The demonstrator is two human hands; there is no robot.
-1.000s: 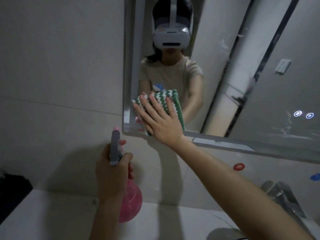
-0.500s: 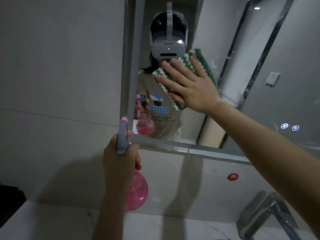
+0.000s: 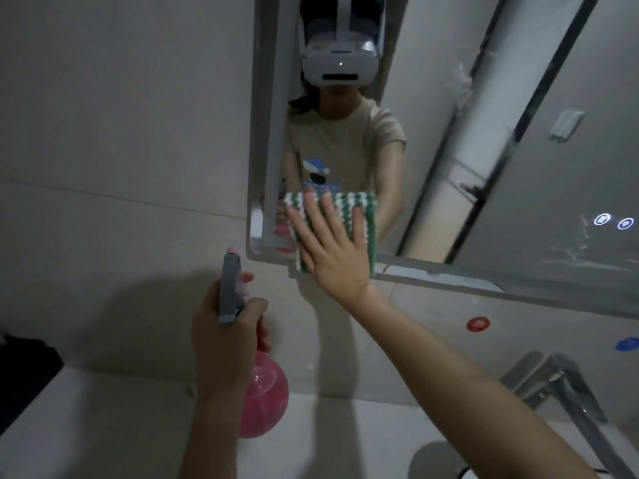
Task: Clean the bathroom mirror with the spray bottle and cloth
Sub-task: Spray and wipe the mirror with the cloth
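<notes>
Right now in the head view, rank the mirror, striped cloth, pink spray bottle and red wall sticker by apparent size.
1. mirror
2. pink spray bottle, though nearer the camera and partly hidden by the left hand
3. striped cloth
4. red wall sticker

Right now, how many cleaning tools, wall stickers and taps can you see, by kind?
Pink round plastic spray bottle with grey trigger head: 1
Green-and-white striped knitted cloth: 1
Round wall stickers: 2, red and blue
Chrome tap: 1
Total: 5
</notes>
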